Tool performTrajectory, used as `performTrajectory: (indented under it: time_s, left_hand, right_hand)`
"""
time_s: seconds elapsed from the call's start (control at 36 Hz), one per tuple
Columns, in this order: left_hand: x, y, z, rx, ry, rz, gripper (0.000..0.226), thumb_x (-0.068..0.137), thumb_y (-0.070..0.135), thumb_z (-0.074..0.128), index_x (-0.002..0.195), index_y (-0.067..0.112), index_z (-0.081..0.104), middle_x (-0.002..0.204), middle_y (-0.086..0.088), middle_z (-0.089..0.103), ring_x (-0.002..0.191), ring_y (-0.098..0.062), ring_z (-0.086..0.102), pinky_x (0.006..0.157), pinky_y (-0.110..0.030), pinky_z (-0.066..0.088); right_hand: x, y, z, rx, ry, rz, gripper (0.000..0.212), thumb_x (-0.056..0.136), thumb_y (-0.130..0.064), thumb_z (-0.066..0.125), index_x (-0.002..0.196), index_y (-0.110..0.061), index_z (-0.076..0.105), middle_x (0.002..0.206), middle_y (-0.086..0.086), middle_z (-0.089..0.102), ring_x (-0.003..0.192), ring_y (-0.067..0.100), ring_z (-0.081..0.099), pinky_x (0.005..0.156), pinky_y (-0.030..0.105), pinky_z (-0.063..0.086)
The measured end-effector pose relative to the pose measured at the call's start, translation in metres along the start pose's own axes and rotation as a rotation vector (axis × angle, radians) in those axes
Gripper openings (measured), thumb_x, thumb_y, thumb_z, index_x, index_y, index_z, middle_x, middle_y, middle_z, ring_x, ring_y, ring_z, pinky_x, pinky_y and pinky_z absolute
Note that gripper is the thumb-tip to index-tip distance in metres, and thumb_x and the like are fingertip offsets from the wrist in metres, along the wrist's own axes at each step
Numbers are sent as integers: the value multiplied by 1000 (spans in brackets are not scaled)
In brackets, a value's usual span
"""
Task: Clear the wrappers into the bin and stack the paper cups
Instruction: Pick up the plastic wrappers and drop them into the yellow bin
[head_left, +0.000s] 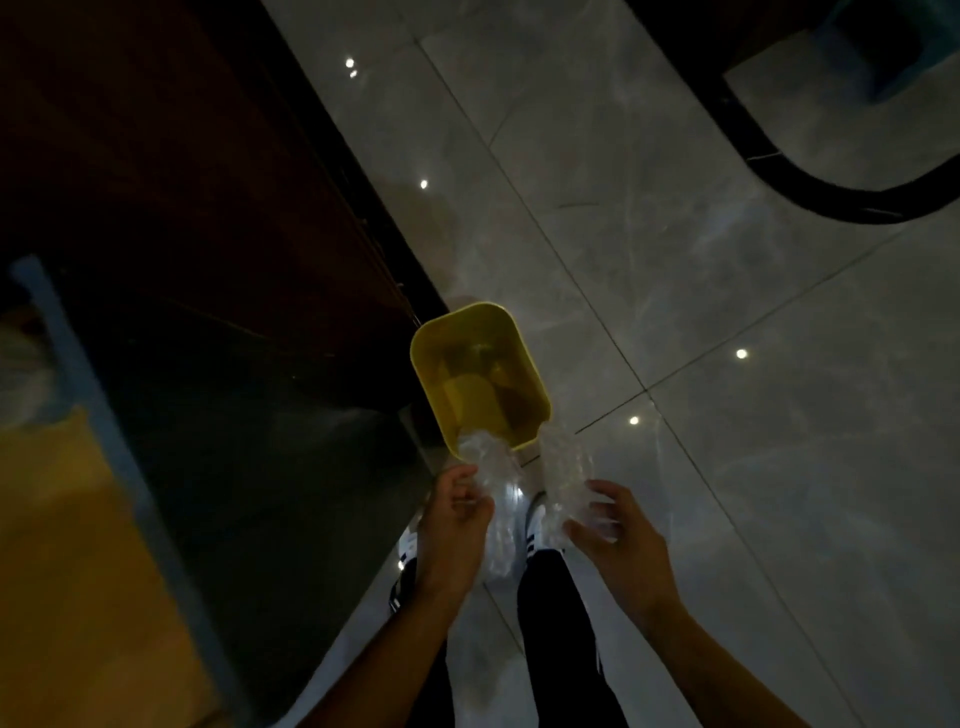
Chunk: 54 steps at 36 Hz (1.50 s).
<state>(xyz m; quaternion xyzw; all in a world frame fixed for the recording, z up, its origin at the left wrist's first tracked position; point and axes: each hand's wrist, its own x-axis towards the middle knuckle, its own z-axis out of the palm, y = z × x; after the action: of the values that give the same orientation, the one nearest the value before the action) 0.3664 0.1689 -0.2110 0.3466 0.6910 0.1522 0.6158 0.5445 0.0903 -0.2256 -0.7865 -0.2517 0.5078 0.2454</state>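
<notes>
Each hand holds a clear crumpled wrapper over the tiled floor (727, 260), just short of the yellow bin (431, 332) that stands beside a dark cabinet (208, 182). The left hand (454, 525) has its fingers curled loosely round the left wrapper (493, 467), whose far end overlaps the bin's near rim; the right hand (618, 530) pinches the right wrapper (566, 467) between thumb and half-open fingers, and that wrapper's tip lies level with the bin's near right corner, apparently outside it. The main risk is a miss: the right wrapper, let go from here, would likely fall to the floor beside the bin or onto the white shoes (535, 525) below. Light film also drifts and clings, so it may stick to the fingers or slide off the rim instead of dropping in. The left one is better placed, yet most of its length hangs on the near side of the rim and could tip back out. The light is dim, so how deep either end reaches is hard to judge. No paper cups are in view.
</notes>
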Motion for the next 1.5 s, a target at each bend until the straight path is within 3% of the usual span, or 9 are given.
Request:
performTrajectory:
  time_s: [0.22, 0.39, 0.5, 0.58, 0.75, 0.86, 0.92, 1.06, 1.5]
  left_hand:
    - [91, -47, 33, 78, 141, -127, 38, 91, 0, 59, 126, 14, 52, 103, -2, 57, 99, -22, 58, 81, -26, 47]
    - [146, -60, 50, 164, 180, -91, 33, 91, -9, 53, 116, 12, 52, 92, -7, 49, 76, -13, 50, 52, 1, 38]
    - [182, -58, 53, 194, 144, -86, 39, 92, 1, 55, 129, 14, 49, 101, -3, 51, 71, -5, 44, 47, -2, 33]
    - [204, -54, 54, 197, 142, -80, 39, 91, 3, 55, 128, 14, 50, 98, -4, 53, 71, -6, 46, 56, -13, 34]
    - [232, -47, 56, 171, 107, -94, 44, 90, 2, 58, 130, 18, 49, 117, -8, 57, 106, -27, 57, 82, -32, 49]
    - [239, -42, 56, 225, 69, -79, 53, 90, 10, 62, 139, 21, 45, 136, -8, 52, 121, -31, 52, 98, -36, 47]
    - [239, -41, 55, 246, 66, -82, 54, 91, 11, 62, 141, 20, 43, 141, -10, 50, 126, -33, 48, 100, -35, 43]
    - [221, -37, 49, 286, 59, -118, 43, 92, 12, 59, 134, 17, 49, 138, -13, 50, 124, -35, 49, 90, -34, 41]
    - [59, 73, 4, 390, -42, -41, 26, 92, 18, 62, 117, 10, 63, 125, -15, 61, 115, -32, 57, 92, -32, 46]
  right_hand:
    - [100, 32, 37, -127, -115, 17, 46, 80, -31, 75, 120, -32, 53, 104, -3, 66, 96, 17, 65, 85, 35, 53]
    - [161, 39, 63, -226, -139, 44, 52, 77, -40, 74, 123, -34, 51, 106, -4, 63, 96, 16, 62, 79, 28, 48]
    - [194, 31, 75, -283, -141, -4, 57, 79, -42, 72, 130, -30, 50, 117, 0, 64, 105, 19, 61, 84, 29, 45]
    - [210, 23, 81, -304, -150, -27, 61, 81, -43, 70, 135, -25, 48, 124, 4, 63, 112, 23, 60, 91, 34, 47]
    - [226, 15, 89, -313, -177, -61, 60, 85, -45, 65, 138, -24, 45, 127, 4, 62, 114, 24, 59, 88, 32, 42]
    - [228, 10, 90, -288, -220, -41, 54, 84, -52, 63, 130, -28, 48, 101, -12, 63, 94, 14, 61, 86, 35, 44]
    - [227, 8, 88, -308, -218, -49, 50, 85, -53, 62, 127, -28, 49, 91, -18, 58, 84, 9, 55, 82, 34, 40]
    - [211, 0, 76, -430, -231, 6, 49, 94, -46, 51, 137, -21, 46, 122, 12, 62, 111, 30, 58, 90, 39, 44]
    - [66, -136, -15, -566, -298, -15, 34, 92, -36, 56, 124, -24, 54, 113, 6, 64, 100, 22, 61, 85, 29, 47]
